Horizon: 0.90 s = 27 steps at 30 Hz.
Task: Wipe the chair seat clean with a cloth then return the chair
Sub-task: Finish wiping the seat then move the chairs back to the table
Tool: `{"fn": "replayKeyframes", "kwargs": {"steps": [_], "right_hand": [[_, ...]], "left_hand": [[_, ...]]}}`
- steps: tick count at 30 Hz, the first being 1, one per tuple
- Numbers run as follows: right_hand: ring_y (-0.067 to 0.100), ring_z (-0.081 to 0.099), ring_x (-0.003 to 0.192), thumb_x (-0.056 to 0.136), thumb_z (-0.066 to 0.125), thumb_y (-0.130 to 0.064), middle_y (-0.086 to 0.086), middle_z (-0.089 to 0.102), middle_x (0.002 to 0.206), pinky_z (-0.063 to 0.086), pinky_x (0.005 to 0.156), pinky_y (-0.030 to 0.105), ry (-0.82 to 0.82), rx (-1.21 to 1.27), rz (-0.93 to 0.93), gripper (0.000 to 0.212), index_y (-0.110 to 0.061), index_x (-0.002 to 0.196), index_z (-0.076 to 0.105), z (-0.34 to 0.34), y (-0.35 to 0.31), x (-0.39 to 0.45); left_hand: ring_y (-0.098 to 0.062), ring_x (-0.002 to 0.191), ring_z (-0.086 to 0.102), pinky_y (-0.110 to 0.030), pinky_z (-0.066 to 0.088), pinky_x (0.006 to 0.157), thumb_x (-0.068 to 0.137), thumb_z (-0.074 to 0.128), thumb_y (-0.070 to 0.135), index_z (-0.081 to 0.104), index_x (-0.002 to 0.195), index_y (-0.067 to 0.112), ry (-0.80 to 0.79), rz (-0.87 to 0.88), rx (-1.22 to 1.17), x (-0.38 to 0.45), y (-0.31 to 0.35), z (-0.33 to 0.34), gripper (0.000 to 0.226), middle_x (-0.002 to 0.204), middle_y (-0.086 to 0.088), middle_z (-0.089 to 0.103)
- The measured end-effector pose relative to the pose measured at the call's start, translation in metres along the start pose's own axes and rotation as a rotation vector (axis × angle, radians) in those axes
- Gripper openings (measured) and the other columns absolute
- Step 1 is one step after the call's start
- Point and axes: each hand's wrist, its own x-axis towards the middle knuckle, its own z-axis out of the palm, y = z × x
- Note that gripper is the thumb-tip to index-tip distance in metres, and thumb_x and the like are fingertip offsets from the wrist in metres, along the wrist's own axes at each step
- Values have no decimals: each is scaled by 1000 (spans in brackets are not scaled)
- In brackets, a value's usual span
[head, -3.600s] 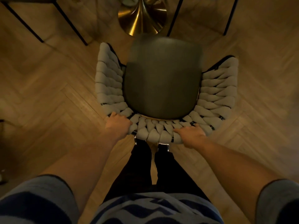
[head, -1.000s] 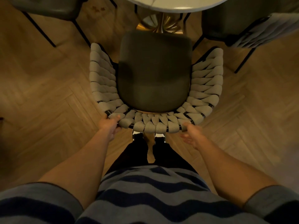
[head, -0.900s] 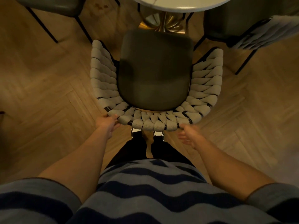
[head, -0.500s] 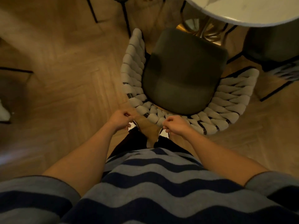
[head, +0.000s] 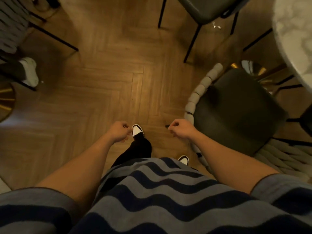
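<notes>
The chair with the dark green seat (head: 236, 112) and pale woven backrest (head: 200, 92) stands at the right, its front tucked toward the white marble table (head: 293, 31). My left hand (head: 118, 131) and my right hand (head: 181, 129) are both off the chair, out in front of me over the floor, fingers curled into fists with nothing in them. My right hand is just left of the backrest's edge. No cloth is in view.
A second dark chair (head: 207, 7) on thin black legs stands at the top. The table's gold base (head: 251, 70) shows beyond the seat. At the left are another chair (head: 10, 22) and someone's white shoe (head: 30, 71). Herringbone wood floor (head: 109, 73) lies ahead.
Both hands have let go of the chair's backrest and curled up. My view has swung left, so the chair now sits at the right by the table.
</notes>
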Motion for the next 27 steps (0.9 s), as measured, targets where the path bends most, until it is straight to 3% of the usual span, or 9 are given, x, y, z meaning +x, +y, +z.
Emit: {"fn": "replayKeyframes", "kwargs": {"steps": [5, 11, 15, 20, 24, 27], "right_hand": [[15, 63, 93, 96, 64, -28, -5, 69, 99, 51, 80, 31, 10, -97, -17, 9, -23, 98, 71, 2, -71, 44], [17, 67, 93, 96, 65, -26, -1, 70, 100, 59, 87, 37, 30, -9, 27, 6, -23, 95, 71, -7, -131, 85], [17, 67, 94, 98, 63, -27, 0, 69, 102, 55, 79, 32, 36, -3, 32, 5, -25, 96, 67, -35, -162, 117], [17, 65, 98, 99, 63, -23, 1, 68, 103, 56, 88, 36, 49, 41, 56, 6, -21, 99, 68, -88, -198, 168], [15, 66, 88, 101, 60, -21, -1, 69, 97, 55, 75, 29, 66, 59, 97, 11, -25, 91, 65, -140, -230, 209], [20, 68, 93, 101, 60, -25, 2, 70, 99, 58, 78, 33, 45, 23, 106, 10, -27, 91, 64, -177, -253, 238]], "left_hand": [[-22, 68, 58, -30, 47, 61, 98, 55, 19, 58, 99, 5, -35, -21, 38, 28, -4, -74, 14, 88, -12, 63], [-21, 72, 61, -30, 48, 62, 98, 55, 21, 60, 100, 6, -60, -10, 68, 69, 23, -146, 16, 90, -9, 64], [-20, 71, 61, -29, 48, 58, 98, 55, 22, 60, 100, 7, -56, 0, 69, 106, 61, -186, 16, 90, -9, 64], [-19, 69, 60, -31, 49, 62, 98, 55, 23, 59, 99, 7, -33, -2, 53, 160, 121, -234, 16, 88, -8, 64], [-19, 70, 58, -27, 47, 61, 99, 53, 22, 59, 102, 6, -28, -27, 56, 203, 182, -274, 17, 90, -8, 62], [-18, 64, 55, -27, 44, 57, 99, 53, 19, 56, 98, 6, -15, -27, 65, 234, 221, -299, 14, 91, -12, 61]]}}
